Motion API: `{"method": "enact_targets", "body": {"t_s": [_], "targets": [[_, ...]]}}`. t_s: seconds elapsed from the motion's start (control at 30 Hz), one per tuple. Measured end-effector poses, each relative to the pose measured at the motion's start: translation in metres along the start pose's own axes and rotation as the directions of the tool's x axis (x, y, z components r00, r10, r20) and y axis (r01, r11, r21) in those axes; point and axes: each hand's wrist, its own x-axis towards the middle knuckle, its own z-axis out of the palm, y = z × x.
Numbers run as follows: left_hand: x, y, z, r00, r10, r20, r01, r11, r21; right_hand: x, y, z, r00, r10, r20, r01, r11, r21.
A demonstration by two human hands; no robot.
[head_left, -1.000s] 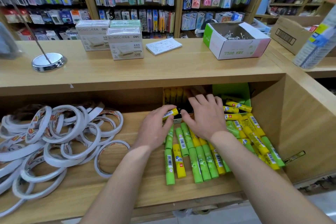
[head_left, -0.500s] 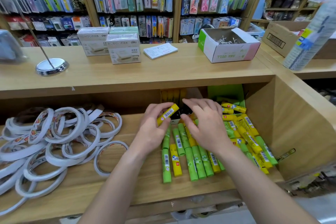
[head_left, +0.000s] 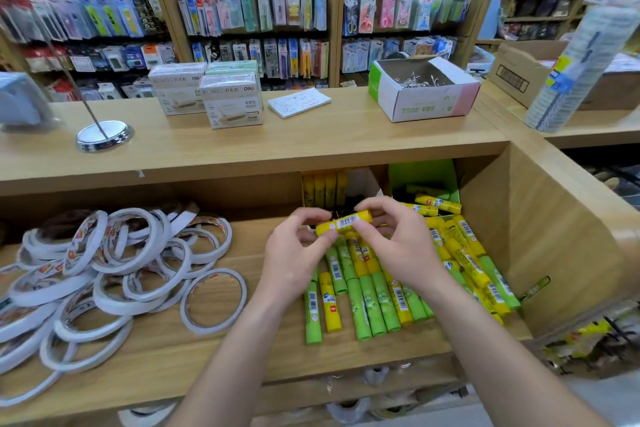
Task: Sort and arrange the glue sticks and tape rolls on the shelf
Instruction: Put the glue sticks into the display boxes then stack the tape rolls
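Holding one yellow glue stick (head_left: 344, 222) above the shelf (head_left: 207, 357)

Your left hand (head_left: 294, 260) and right hand (head_left: 398, 253) are close together, each pinching one end of the stick, held crosswise. Beneath them, green and yellow glue sticks (head_left: 372, 305) lie side by side in a row. To their left, tape rolls (head_left: 114, 270) sit in a loose pile. Farther back, the counter (head_left: 311, 146) carries an open carton (head_left: 426, 107).

Looks like a stationery shop. Has tall wooden display racks (head_left: 334, 31) hung with rows of carded blister packs (head_left: 256, 14) of scissors and other small goods, behind a long pale wooden counter (head_left: 311, 139) bearing white retail boxes (head_left: 232, 104). Keeps loose white tape rolls (head_left: 104, 270) and green and yellow glue sticks (head_left: 374, 305) stocked on the wooden shelf (head_left: 207, 357) beneath.
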Motion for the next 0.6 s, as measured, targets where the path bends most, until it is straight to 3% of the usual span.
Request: {"method": "enact_targets", "body": {"t_s": [0.2,0.33,0.37,0.43,0.5,0.6], "targets": [[-0.003,0.010,-0.002,0.999,0.032,0.023,-0.029,0.994,-0.108,-0.001,-0.003,-0.007,0.989,-0.056,0.136,0.080,0.980,-0.181],[-0.006,0.016,-0.005,0.998,0.030,0.057,-0.023,0.992,-0.126,0.005,-0.005,-0.008,0.965,-0.041,0.260,0.072,0.991,-0.112],[-0.007,0.014,-0.008,0.998,0.031,0.054,-0.026,0.997,-0.079,0.005,-0.004,-0.009,0.962,-0.050,0.268,0.080,0.992,-0.103],[-0.010,0.007,-0.015,0.996,0.052,0.079,-0.067,0.976,0.209,0.008,-0.001,-0.014,0.971,-0.072,0.229,0.098,0.990,-0.105],[-0.019,0.003,-0.018,0.983,0.003,0.184,-0.099,0.853,0.513,0.010,0.001,-0.021,0.985,-0.066,0.159,0.082,0.992,-0.098],[-0.032,-0.001,-0.015,0.947,-0.143,0.288,-0.121,0.672,0.731,0.015,0.006,-0.026,0.998,-0.053,0.040,0.056,0.996,-0.076]]}}
